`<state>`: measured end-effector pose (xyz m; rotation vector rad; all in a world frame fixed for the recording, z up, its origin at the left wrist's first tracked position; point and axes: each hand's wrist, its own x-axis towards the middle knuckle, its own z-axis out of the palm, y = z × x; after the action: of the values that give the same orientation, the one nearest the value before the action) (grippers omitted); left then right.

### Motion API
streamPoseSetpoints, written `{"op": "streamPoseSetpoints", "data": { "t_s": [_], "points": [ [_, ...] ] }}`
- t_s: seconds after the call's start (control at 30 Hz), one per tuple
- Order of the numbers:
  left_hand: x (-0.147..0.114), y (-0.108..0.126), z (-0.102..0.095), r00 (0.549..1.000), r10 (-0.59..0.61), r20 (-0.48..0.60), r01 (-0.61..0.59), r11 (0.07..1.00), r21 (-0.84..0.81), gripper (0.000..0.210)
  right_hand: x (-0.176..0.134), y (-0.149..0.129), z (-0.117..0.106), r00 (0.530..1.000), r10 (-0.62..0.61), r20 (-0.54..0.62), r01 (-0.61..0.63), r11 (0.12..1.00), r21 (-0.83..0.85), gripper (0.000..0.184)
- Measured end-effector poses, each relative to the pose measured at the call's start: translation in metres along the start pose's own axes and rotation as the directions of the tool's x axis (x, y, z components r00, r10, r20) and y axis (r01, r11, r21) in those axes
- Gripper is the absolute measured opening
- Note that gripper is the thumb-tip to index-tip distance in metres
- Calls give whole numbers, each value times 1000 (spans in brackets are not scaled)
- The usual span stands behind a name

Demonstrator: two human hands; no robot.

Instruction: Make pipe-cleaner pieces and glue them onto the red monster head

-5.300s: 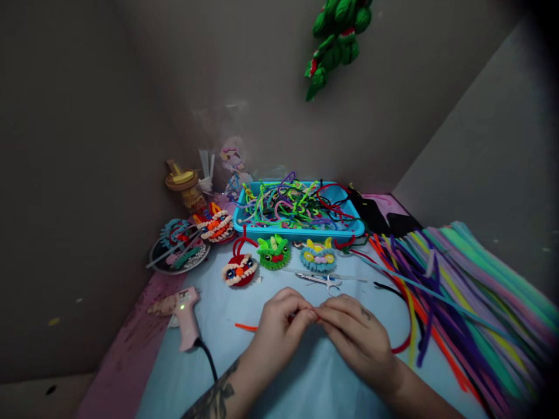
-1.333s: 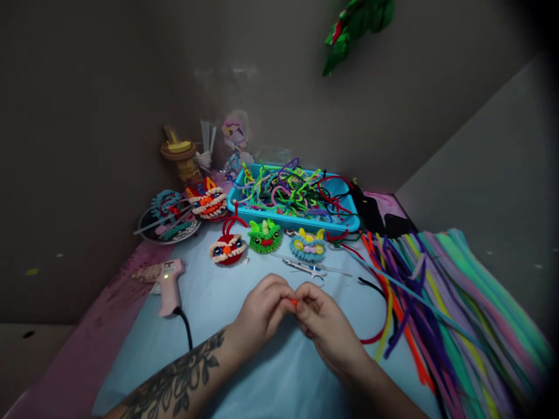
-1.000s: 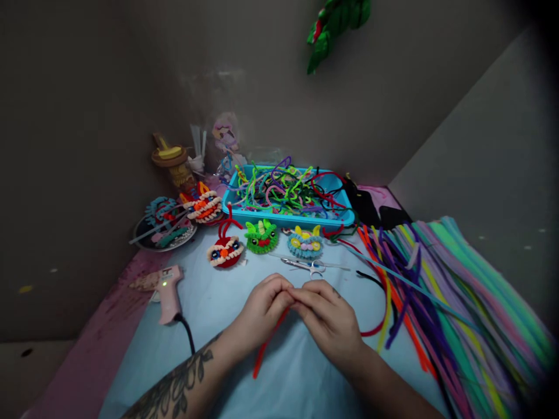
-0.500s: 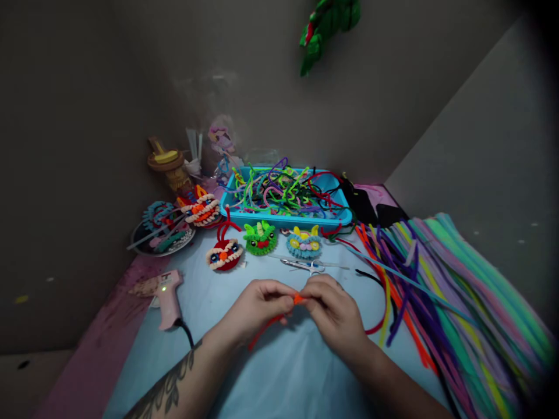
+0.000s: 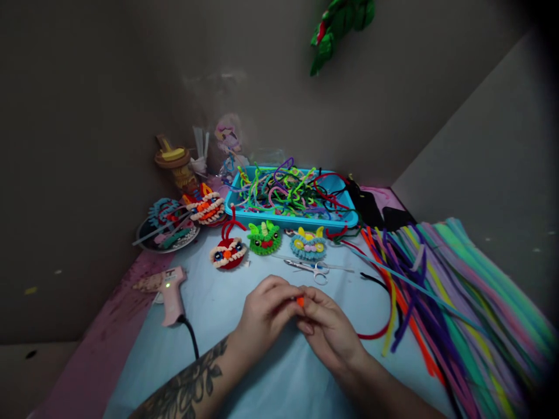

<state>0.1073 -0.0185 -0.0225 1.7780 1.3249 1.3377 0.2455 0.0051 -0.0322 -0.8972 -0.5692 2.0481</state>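
Between my two hands is an orange pipe cleaner (image 5: 301,301), only a small bit of it showing at the fingertips. My left hand (image 5: 269,308) pinches it from the left, fingers bent over the top. From the other side, my right hand (image 5: 328,323) closes thumb and fingers on it, and the fingertips of both hands touch. The rest of the pipe cleaner is hidden by the hands. Just beyond them lie silver scissors (image 5: 312,269) on the pale blue cover (image 5: 218,314). Behind stand a red face ornament (image 5: 227,254), a green one (image 5: 264,238) and a blue-yellow one (image 5: 308,243).
A blue tray (image 5: 297,222) of tangled pipe cleaner pieces stands at the back. Many-coloured pipe cleaners (image 5: 454,291) spread over the right side. At left lies a pink glue gun (image 5: 172,294), its cord running toward me, with a metal bowl (image 5: 168,244) behind it.
My hands have drawn together and turned around the orange pipe cleaner. Its loose end, which hung below my left hand, no longer shows. The view has shifted slightly.
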Motion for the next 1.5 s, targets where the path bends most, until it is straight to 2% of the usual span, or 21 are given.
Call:
{"op": "streamPoseSetpoints", "data": {
  "t_s": [0.07,0.17,0.33,0.4,0.47,0.53,0.6,0.67,0.77,0.87,0.97,1.1,1.17,1.3,1.37,1.4,1.5],
  "points": [
    [-1,-2,-1,997,80,9,-80,995,53,19,-2,-2,0,999,-32,9,33,999,-38,22],
    [-1,-2,-4,993,120,12,-120,989,91,19,-3,-4,1,992,-125,29,127,984,-124,22],
    [5,5,-7,997,75,25,-76,996,47,13,-4,-4,1,980,-180,81,195,948,-252,25],
    [7,7,-7,1000,0,10,0,1000,-3,13,-5,-6,0,962,-261,85,274,895,-352,22],
    [9,8,-6,988,-151,27,153,982,-113,16,-7,-8,-2,891,-442,105,429,742,-515,15],
    [11,7,-4,943,-320,95,334,904,-266,19,-9,-10,-5,755,-620,212,570,460,-681,6],
    [12,6,-1,882,-438,174,469,785,-405,23,-10,-12,-8,617,-695,370,633,159,-757,9],
    [12,4,1,832,-506,228,547,676,-495,26,-11,-14,-10,522,-695,494,655,-45,-755,17],
    [11,3,5,779,-568,264,606,577,-548,30,-10,-16,-12,429,-686,588,657,-210,-725,22],
    [10,2,7,745,-608,275,637,527,-562,32,-7,-15,-12,386,-662,642,648,-301,-700,23],
    [8,1,9,712,-640,289,661,472,-583,34,-4,-15,-13,383,-634,672,632,-350,-691,25],
    [8,2,8,676,-667,313,701,449,-554,36,-1,-15,-15,412,-631,658,590,-366,-720,21],
    [9,3,6,700,-644,308,689,498,-527,36,1,-16,-17,428,-635,644,581,-352,-734,19],
    [10,5,3,803,-545,243,591,670,-449,26,3,-14,-19,468,-638,612,578,-303,-758,13],
    [10,5,3,863,-476,168,505,796,-333,17,3,-13,-18,514,-644,566,595,-208,-776,11],
    [10,5,3,893,-432,127,451,855,-256,12,3,-13,-17,551,-645,529,603,-131,-787,10],
    [8,3,1,961,-272,43,274,961,-46,6,4,-12,-12,715,-590,376,577,194,-793,11]
  ]
}}
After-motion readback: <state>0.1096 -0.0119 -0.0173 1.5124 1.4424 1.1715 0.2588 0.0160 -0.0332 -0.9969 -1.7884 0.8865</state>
